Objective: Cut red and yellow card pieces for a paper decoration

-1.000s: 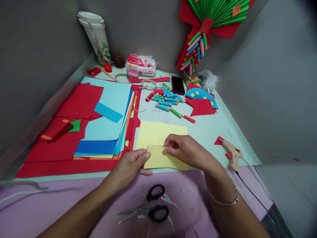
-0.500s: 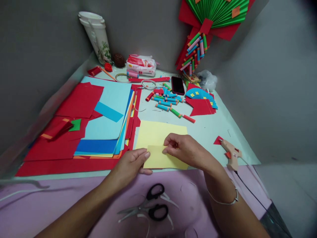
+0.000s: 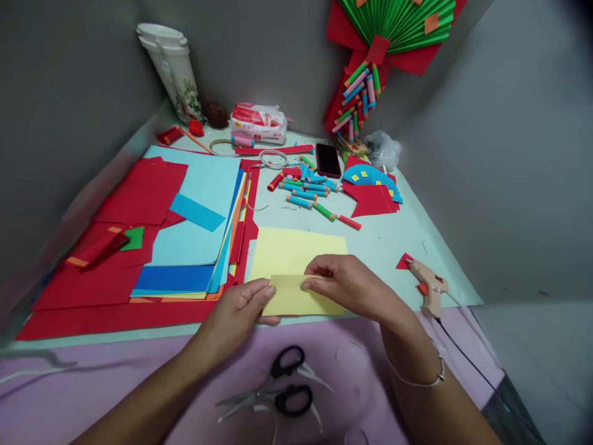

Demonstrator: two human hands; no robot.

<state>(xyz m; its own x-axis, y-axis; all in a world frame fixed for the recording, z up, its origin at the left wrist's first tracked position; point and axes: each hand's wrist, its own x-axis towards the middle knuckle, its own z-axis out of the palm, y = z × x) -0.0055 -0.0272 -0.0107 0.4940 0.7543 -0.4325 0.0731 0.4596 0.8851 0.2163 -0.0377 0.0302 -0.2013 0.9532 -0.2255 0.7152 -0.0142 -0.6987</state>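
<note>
A sheet of yellow paper (image 3: pixel 296 250) lies at the table's front edge, its near part folded up and over. My left hand (image 3: pixel 243 306) pinches the left end of the fold, thumb on top and fingers beneath. At the fold's upper edge, my right hand (image 3: pixel 340 281) grips the paper between thumb and curled fingers; a bracelet circles that wrist. Below the paper, open scissors (image 3: pixel 273 386) with black handles rest on the pink surface.
Stacked coloured paper (image 3: pixel 185 238) lies left. Small rolled paper tubes (image 3: pixel 310 188) and a phone (image 3: pixel 328 159) are behind the yellow sheet. To the right stands a glue gun (image 3: pixel 430 287) with its cord. A green paper fan (image 3: pixel 398 25) hangs on the wall.
The whole view has shifted slightly, so things sit a little further left. Both hands keep their hold on the yellow paper, with hardly any movement.
</note>
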